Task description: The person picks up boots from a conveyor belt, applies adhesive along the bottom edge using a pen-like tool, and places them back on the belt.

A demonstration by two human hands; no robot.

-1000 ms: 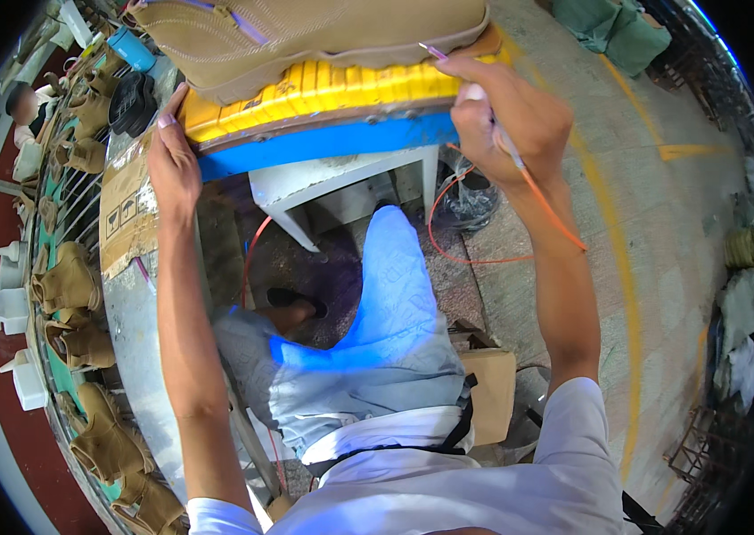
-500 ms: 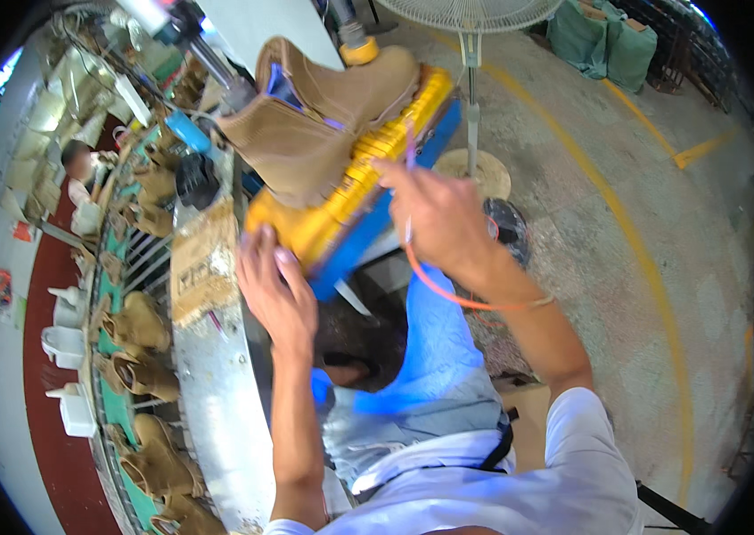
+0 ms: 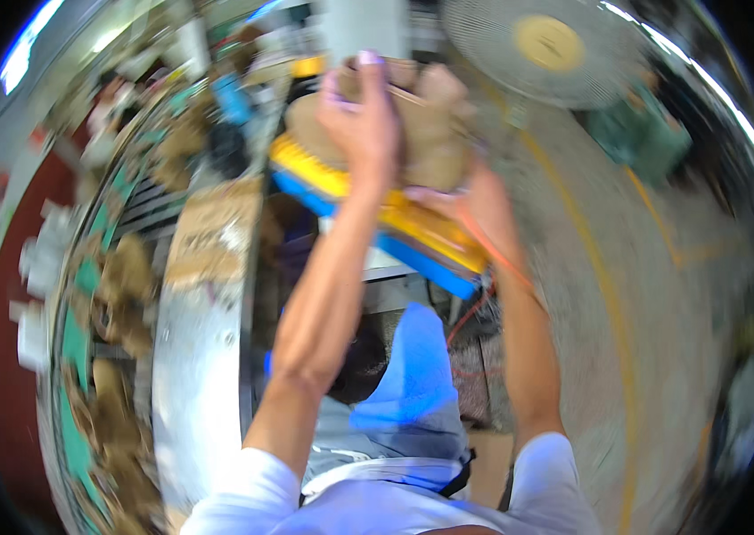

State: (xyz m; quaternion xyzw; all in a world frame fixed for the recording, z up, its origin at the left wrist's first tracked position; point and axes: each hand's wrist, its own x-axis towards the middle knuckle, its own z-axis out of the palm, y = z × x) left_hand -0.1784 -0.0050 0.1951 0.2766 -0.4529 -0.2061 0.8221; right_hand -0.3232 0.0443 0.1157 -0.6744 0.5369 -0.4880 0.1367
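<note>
A tan ankle boot sits over a ridged yellow block mounted on a blue base. My left hand is closed on the boot's upper, near its opening. Low on the boot's right side, my right hand grips it, with its fingertips partly hidden under the sole edge. An orange coiled cord runs along my right wrist. Motion blurs the boot and both hands, and the sole is mostly hidden.
At left, a green conveyor carries several tan boots beside a metal bench with a worn cardboard piece. White bottles line the wall. A large fan stands far right. Another person is at the far left.
My left hand has gone from the yellow block up to the boot, and my right hand has come to its side. The boot and block now appear turned the other way.
</note>
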